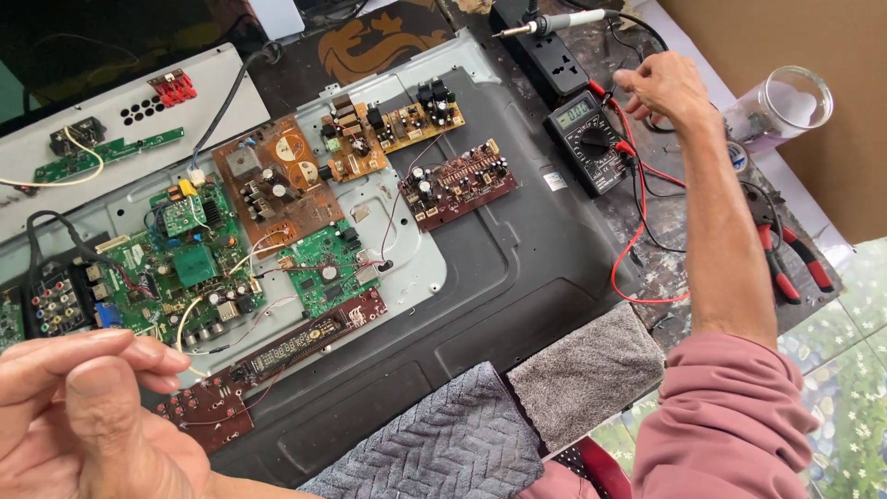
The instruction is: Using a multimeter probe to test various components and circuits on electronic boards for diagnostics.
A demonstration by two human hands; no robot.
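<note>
My left hand (pixel 88 407) is at the lower left, close to the camera, its fingers pinched together above a small dark red circuit board (pixel 205 411); whether it holds anything I cannot tell. My right hand (pixel 661 85) reaches to the upper right, with the fingers curled around the red and black probe leads (pixel 637 199) next to a black multimeter (pixel 589 140). Between the hands lies a grey metal back panel (pixel 517 268) carrying several circuit boards: green (pixel 189 268), brown (pixel 273 180) and dark red (pixel 457 182).
A soldering iron (pixel 554 22) rests on a black power strip (pixel 554 60) at the top. Red-handled pliers (pixel 785 259) and a clear glass jar (pixel 785 103) lie at the right. Two grey cloths (pixel 517 407) cover the panel's near edge. A white chassis (pixel 111 129) sits top left.
</note>
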